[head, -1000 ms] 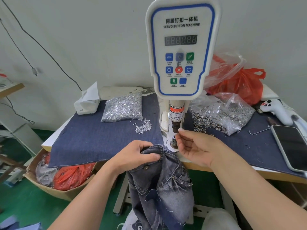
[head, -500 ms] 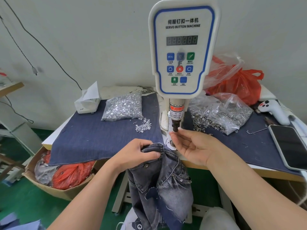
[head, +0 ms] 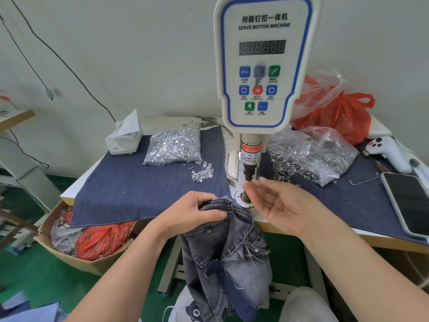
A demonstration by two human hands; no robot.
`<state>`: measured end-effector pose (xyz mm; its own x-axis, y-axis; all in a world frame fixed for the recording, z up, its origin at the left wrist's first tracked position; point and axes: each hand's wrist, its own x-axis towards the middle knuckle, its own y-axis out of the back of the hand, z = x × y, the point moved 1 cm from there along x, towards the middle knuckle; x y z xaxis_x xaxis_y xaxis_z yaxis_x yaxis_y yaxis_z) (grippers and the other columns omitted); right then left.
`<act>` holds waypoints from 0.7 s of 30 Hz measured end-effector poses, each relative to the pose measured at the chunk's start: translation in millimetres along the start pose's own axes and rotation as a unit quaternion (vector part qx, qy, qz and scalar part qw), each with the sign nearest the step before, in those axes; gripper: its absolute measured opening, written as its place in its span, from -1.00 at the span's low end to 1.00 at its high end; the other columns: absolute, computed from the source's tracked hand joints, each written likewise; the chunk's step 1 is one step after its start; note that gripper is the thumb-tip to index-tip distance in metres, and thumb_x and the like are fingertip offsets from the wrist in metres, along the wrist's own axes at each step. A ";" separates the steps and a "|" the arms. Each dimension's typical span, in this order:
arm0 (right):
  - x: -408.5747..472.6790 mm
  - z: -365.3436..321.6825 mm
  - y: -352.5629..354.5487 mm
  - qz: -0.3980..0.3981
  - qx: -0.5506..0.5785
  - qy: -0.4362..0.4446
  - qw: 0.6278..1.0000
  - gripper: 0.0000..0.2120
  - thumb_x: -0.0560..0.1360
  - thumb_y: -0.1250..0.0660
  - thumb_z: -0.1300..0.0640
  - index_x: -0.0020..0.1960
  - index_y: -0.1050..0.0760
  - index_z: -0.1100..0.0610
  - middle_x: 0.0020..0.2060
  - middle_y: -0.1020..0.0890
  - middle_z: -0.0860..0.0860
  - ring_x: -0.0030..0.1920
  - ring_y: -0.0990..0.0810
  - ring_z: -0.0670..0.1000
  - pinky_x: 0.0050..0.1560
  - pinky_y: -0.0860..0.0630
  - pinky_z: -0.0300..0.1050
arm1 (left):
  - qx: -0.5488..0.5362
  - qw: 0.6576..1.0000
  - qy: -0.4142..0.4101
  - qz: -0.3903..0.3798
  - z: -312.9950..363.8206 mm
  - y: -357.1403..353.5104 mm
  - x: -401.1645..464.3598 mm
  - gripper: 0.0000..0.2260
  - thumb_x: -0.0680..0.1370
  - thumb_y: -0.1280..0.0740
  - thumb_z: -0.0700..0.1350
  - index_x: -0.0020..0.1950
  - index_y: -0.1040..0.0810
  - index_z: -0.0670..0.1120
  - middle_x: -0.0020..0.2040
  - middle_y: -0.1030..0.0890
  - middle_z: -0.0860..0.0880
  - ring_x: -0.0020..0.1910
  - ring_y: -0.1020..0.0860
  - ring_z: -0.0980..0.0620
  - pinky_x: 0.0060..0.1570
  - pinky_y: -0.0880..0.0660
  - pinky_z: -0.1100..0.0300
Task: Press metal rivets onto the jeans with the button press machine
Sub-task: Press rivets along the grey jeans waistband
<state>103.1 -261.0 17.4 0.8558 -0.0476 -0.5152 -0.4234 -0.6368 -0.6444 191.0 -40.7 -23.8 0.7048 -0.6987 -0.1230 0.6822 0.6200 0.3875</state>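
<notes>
The white servo button machine (head: 263,66) stands at the middle of the table, its black punch (head: 249,174) above a spring die (head: 246,196). Grey washed jeans (head: 228,252) hang off the table's front edge. My left hand (head: 192,213) grips their waistband just left of the die. My right hand (head: 278,202) hovers palm up right of the die, fingers relaxed, fingertips just below the punch and holding nothing I can see. A bag of silver rivet pins (head: 173,146) with loose pins (head: 202,174) lies to the left, and a bag of rivet caps (head: 308,159) to the right.
Dark denim cloth (head: 139,189) covers the table. A tissue pack (head: 124,138) sits at the back left and an orange plastic bag (head: 336,115) at the back right. A white controller (head: 390,152) and a phone (head: 408,201) lie at the right. A cardboard box (head: 76,256) stands below left.
My right hand's fingertips pinched at the punch and die earlier; now they have loosened and the hand has drawn slightly back to the right. My left hand keeps its hold on the waistband.
</notes>
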 end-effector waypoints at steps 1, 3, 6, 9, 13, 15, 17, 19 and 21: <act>-0.2 0.1 6.8 0.006 -0.055 0.022 0.998 -0.81 0.63 -0.32 0.24 0.05 -0.61 0.39 -0.12 -0.74 0.26 -0.25 -0.75 0.07 -0.31 -0.69 -0.13 | -0.016 1.000 0.002 -0.017 1.4 1.6 -2.4 -0.92 0.58 -0.51 -0.03 0.01 -0.70 -0.01 -0.03 -0.73 -0.11 -0.02 -0.72 -0.01 0.04 -0.64 0.13; -3.7 -1.2 24.3 0.016 -0.263 0.094 0.960 -0.79 0.64 -0.34 0.14 0.11 -0.66 0.27 -0.14 -0.76 0.15 -0.26 -0.72 -0.01 -0.25 -0.68 -0.16 | -0.071 0.997 -0.005 -0.043 3.4 5.0 -7.0 -0.82 0.58 -0.49 -0.07 0.12 -0.66 -0.13 0.07 -0.71 -0.16 0.08 -0.70 -0.13 0.16 -0.63 0.01; -13.1 -4.8 48.9 -0.021 -0.617 0.183 0.765 -0.85 0.60 -0.37 -0.08 0.13 -0.67 -0.14 -0.01 -0.73 -0.23 -0.07 -0.69 -0.23 -0.03 -0.59 -0.26 | -0.216 0.974 -0.031 -0.056 3.6 7.0 -13.6 -0.75 0.55 -0.47 -0.19 0.18 -0.59 -0.26 0.12 -0.66 -0.24 0.11 -0.65 -0.19 0.22 -0.57 -0.08; -19.4 2.1 54.5 -0.153 -0.665 0.117 0.722 -0.63 0.62 -0.34 -0.11 0.39 -0.41 -0.33 0.25 -0.57 -0.41 0.24 -0.55 -0.34 0.11 -0.51 -0.39 | -0.306 0.948 -0.057 -0.067 4.0 4.8 -19.4 -0.70 0.55 -0.31 -0.37 0.14 -0.69 -0.06 0.09 -0.72 -0.14 0.08 -0.70 -0.10 0.15 -0.61 0.02; -18.4 7.3 51.0 -0.210 -0.669 0.066 0.710 -0.48 0.58 -0.37 -0.19 0.48 -0.29 -0.36 0.38 -0.52 -0.21 0.39 -0.47 -0.12 0.46 -0.39 -0.05 | -0.355 0.924 -0.089 -0.114 4.1 -5.9 -25.4 -0.70 0.50 -0.45 -0.36 0.16 -0.67 -0.07 0.08 -0.73 -0.12 0.06 -0.71 -0.07 0.14 -0.63 0.02; -19.6 6.2 48.1 -0.251 -0.661 0.045 0.706 -0.53 0.55 -0.41 -0.18 0.42 -0.44 -0.14 0.35 -0.54 0.12 0.36 -0.49 0.16 0.45 -0.37 0.24 | -0.368 0.915 -0.104 -0.133 4.8 -6.6 -30.4 -0.70 0.49 -0.56 -0.27 0.20 -0.66 -0.09 0.10 -0.73 -0.11 0.07 -0.71 -0.06 0.15 -0.63 0.03; -21.5 3.7 46.6 -0.269 -0.627 0.055 0.729 -0.55 0.52 -0.47 -0.06 0.32 -0.49 0.10 0.23 -0.58 0.21 0.26 -0.58 0.18 0.36 -0.42 0.33 | -0.362 0.912 -0.111 -0.158 3.7 -4.4 -33.7 -0.68 0.51 -0.53 -0.30 0.23 -0.64 -0.10 0.13 -0.73 -0.11 0.11 -0.70 -0.05 0.18 -0.62 0.04; -21.6 -0.5 44.8 -0.260 -0.618 0.094 0.736 -0.59 0.47 -0.51 0.01 0.20 -0.50 0.18 0.11 -0.62 0.17 0.10 -0.61 0.06 0.25 -0.49 0.24 | -0.327 0.926 -0.095 -0.161 -0.3 -1.3 -35.1 -0.58 0.49 -0.44 -0.40 0.31 -0.61 -0.13 0.20 -0.70 -0.14 0.17 -0.68 -0.08 0.25 -0.58 0.00; -18.7 -5.5 46.4 -0.244 -0.600 0.128 0.751 -0.62 0.43 -0.52 0.04 0.15 -0.51 0.18 0.06 -0.66 0.13 0.08 -0.65 0.12 0.18 -0.53 0.14 | -0.281 0.944 -0.054 -0.162 -7.0 5.0 -35.9 -0.49 0.48 -0.39 -0.37 0.44 -0.53 -0.19 0.32 -0.63 -0.24 0.29 -0.60 -0.19 0.36 -0.50 -0.11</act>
<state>69.1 -293.8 0.2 0.9162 0.3682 -0.1585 0.4006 -0.8540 0.3321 170.4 -10.0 -23.9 0.4383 -0.8977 -0.0457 0.8755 0.4379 -0.2043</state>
